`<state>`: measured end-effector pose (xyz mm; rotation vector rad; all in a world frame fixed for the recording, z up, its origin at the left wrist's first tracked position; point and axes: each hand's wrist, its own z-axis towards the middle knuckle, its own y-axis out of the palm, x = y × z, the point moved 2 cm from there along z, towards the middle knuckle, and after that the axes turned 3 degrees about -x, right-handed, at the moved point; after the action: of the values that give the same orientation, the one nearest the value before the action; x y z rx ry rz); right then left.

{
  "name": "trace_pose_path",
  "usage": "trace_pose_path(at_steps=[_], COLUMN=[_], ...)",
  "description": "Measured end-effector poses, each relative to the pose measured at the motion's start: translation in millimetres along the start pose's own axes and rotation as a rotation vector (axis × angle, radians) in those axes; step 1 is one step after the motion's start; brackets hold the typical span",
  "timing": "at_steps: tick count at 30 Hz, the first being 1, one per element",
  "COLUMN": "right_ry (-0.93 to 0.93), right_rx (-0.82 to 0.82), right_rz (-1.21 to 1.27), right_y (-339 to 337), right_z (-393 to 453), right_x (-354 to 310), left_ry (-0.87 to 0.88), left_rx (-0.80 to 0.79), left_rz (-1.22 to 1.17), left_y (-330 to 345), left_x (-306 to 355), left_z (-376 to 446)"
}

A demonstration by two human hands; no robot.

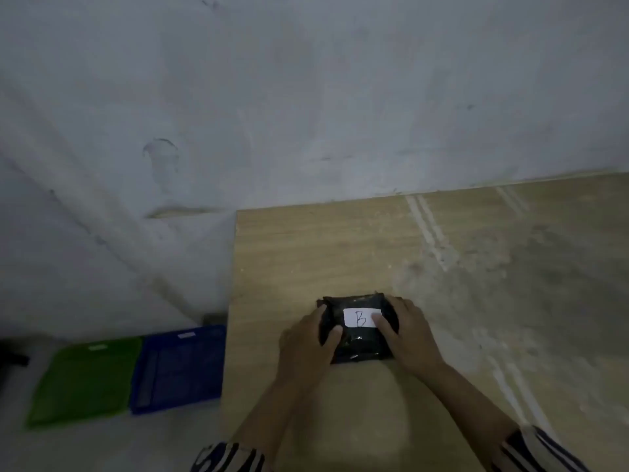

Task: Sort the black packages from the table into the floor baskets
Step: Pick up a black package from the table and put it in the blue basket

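Note:
A black plastic package [357,338] with a white label marked "B" lies on the wooden table [442,267] near its left edge. My left hand [306,338] grips the package's left side, thumb on top. My right hand [408,335] grips its right side, thumb resting on the label's corner. On the floor left of the table stand a blue basket [177,369] and, further left, a green basket [85,379]. What lies inside the baskets is too dim to tell.
A grey concrete wall rises behind the table and baskets. The table's left edge runs just beside the blue basket. A dark object [13,359] sits at the far left on the floor. The scene is dim.

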<state>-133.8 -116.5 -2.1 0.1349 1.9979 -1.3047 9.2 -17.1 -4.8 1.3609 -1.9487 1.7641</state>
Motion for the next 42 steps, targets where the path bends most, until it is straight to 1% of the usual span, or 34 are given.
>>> trace_pose_path(at_steps=[2, 5, 7, 11, 13, 17, 21, 24, 27, 34, 38, 42], right_ry=[0.017, 0.021, 0.035, 0.062, 0.049, 0.016, -0.019, -0.061, -0.093, -0.146, -0.193, -0.221], right_rx=[-0.03, -0.125, -0.18, -0.262, -0.232, -0.132, -0.068, -0.081, -0.072, -0.045, -0.063, -0.04], right_rz=[0.058, 0.076, 0.101, 0.13, 0.171, 0.294, 0.445, 0.524, 0.552, 0.605, 0.619, 0.584], right_y=[-2, -3, -4, -10, -12, -20, -30, -31, -27, 2, 33, 70], right_z=[10, 17, 20, 28, 26, 12, -1, -9, -19, -58, -87, -110], right_x=[7, 12, 13, 10, 9, 8, 2, -14, -36, -109, -158, -196], left_ry=[-0.03, -0.109, -0.131, -0.212, -0.223, -0.182, -0.096, -0.035, 0.012, 0.08, 0.131, 0.152], left_rx=[0.024, 0.001, -0.003, -0.022, -0.006, 0.035, 0.083, 0.129, 0.173, 0.181, 0.257, 0.364], left_rz=[-0.032, -0.129, -0.187, -0.152, -0.199, -0.386, -0.466, -0.459, -0.468, -0.413, -0.289, -0.06], left_y=[8, 15, 20, 19, 17, 11, 6, -7, -27, -96, -138, -170], left_x=[5, 12, 15, 24, 27, 33, 33, 28, 21, -17, -55, -98], left_z=[9, 11, 11, 13, 12, 2, -9, -19, -34, -85, -124, -154])
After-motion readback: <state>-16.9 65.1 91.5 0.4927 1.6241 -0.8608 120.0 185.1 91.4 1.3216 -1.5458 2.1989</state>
